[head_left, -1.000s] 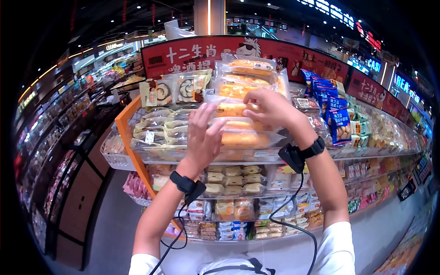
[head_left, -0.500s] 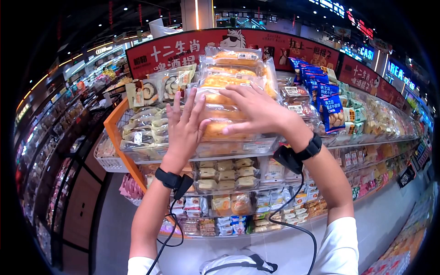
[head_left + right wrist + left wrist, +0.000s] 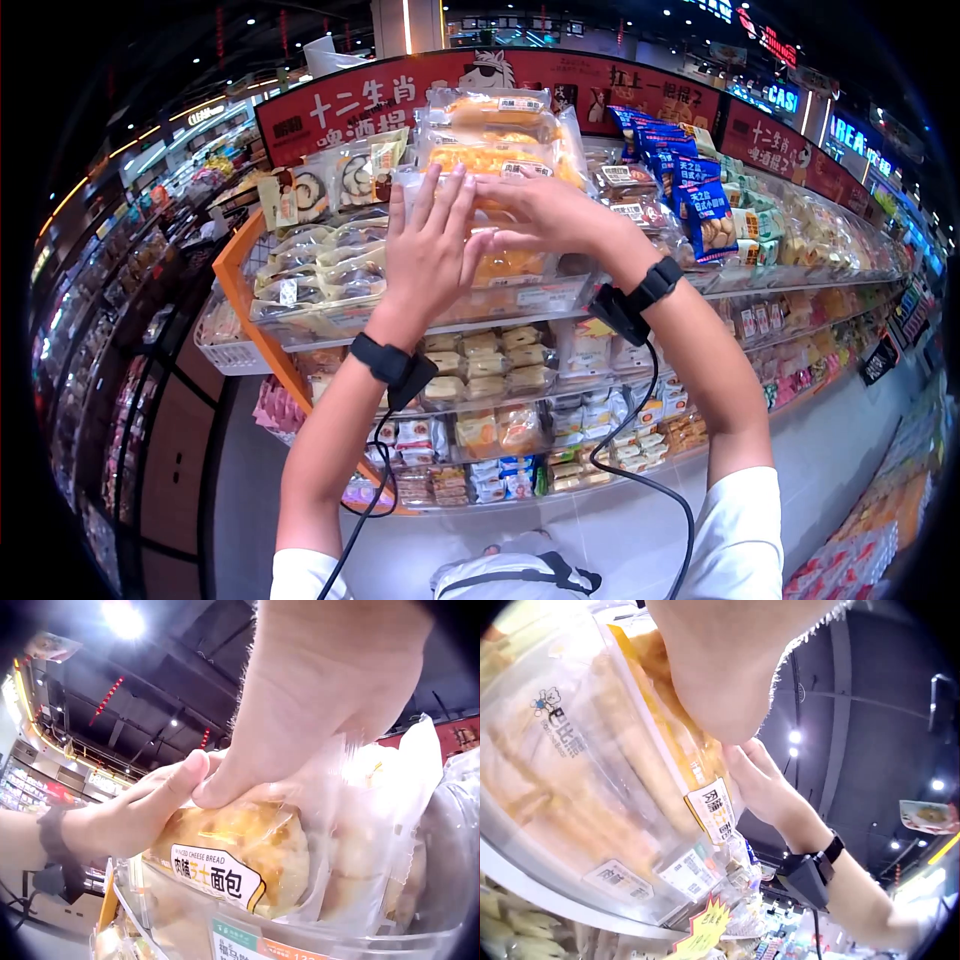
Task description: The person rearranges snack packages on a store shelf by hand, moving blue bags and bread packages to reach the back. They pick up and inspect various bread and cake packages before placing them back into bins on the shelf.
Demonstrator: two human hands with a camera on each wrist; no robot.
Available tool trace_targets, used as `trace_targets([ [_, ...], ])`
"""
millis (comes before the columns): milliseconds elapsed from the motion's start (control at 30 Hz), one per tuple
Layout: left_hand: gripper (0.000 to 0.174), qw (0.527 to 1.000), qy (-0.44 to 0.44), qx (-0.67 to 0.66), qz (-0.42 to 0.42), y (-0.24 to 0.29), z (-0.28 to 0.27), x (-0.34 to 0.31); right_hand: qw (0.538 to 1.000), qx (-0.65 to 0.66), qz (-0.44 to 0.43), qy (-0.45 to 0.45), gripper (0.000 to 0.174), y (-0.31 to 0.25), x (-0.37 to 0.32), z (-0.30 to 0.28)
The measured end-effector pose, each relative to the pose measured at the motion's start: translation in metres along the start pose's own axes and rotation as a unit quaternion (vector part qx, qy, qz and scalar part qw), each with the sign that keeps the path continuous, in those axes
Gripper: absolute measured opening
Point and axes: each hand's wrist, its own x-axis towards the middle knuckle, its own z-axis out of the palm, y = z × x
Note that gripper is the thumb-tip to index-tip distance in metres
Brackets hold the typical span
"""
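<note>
A stack of clear-wrapped cheese breads fills a clear shelf bin in the head view. My left hand lies over the front packs with its fingers straight and its thumb out. From the other side my right hand reaches across the same packs, its fingertips close beside the left fingers. In the right wrist view, both thumbs are at the top of a golden cheese bread with a white label. The left wrist view shows more wrapped bread behind the bin's printed clear front.
Wrapped swirl rolls stand left of the breads, and blue snack bags hang to the right. An orange shelf post edges the left side. Lower shelves hold packed cakes. Cables trail from both wrist cameras.
My right fingers, bent at a pack a second ago, have straightened and spread over the breads. The two hands have come closer together. The head view has shifted, moving the shelf left and up.
</note>
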Motion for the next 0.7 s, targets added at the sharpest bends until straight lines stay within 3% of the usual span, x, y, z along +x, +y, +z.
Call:
trace_targets([
  [67, 0.056, 1.0, -0.006, 0.005, -0.013, -0.003, 0.005, 0.0, 0.999, 0.024, 0.022, -0.018, 0.075, 0.0, 0.002, -0.005],
  [100, 0.056, 1.0, -0.012, 0.009, -0.015, -0.004, 0.007, -0.001, 0.998, 0.052, 0.024, 0.009, 0.063, -0.009, 0.0, -0.012],
  [200, 0.056, 0.999, -0.003, 0.026, -0.02, -0.002, 0.007, -0.004, 0.996, 0.054, 0.041, 0.064, 0.049, -0.008, -0.007, -0.016],
  [233, 0.056, 0.999, 0.003, 0.025, -0.022, -0.002, 0.009, -0.006, 0.99, 0.028, 0.067, 0.121, 0.038, -0.007, -0.01, -0.013],
  [367, 0.056, 0.999, 0.016, 0.016, -0.027, -0.002, 0.009, -0.006, 0.961, -0.002, 0.141, 0.238, 0.03, 0.005, -0.019, -0.031],
  [467, 0.056, 0.999, 0.021, 0.001, -0.032, -0.002, 0.01, -0.007, 0.977, 0.085, 0.173, 0.091, 0.029, 0.006, -0.017, -0.038],
  [533, 0.056, 0.999, 0.042, -0.004, -0.031, 0.0, 0.011, -0.007, 0.992, -0.009, 0.119, 0.048, 0.032, -0.001, -0.007, -0.032],
  [600, 0.055, 0.999, 0.043, 0.004, -0.023, 0.001, 0.011, -0.008, 0.986, -0.085, 0.134, 0.053, 0.032, -0.014, 0.002, -0.03],
  [700, 0.052, 0.999, 0.033, 0.003, -0.019, 0.001, 0.006, -0.01, 0.981, 0.06, 0.175, 0.063, 0.033, -0.001, 0.013, -0.033],
])
